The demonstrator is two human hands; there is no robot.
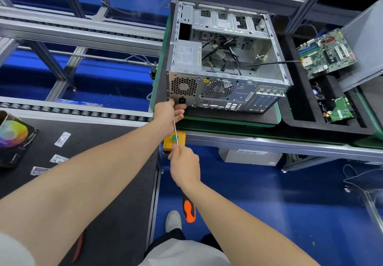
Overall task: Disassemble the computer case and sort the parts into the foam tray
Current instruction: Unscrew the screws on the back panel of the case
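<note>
The open computer case (224,58) lies on its side on a green-edged pallet, its rear panel facing me and the grey power supply (187,56) still inside at the left. My left hand (167,113) is at the case's lower left rear corner, its fingers curled round the thin metal shaft of a long screwdriver (175,130). My right hand (184,167) grips the same screwdriver lower down; its orange-black handle (189,209) sticks out below my wrist. The black foam tray (300,108) to the right holds a green motherboard (326,53) and a smaller green board (339,111).
A yellow box with a green button (174,139) sits on the bench's front rail under the screwdriver. A black table at left carries a fan box (12,139) and small plastic bags (62,139). Roller conveyor rails run behind. My shoe stands on the blue floor below.
</note>
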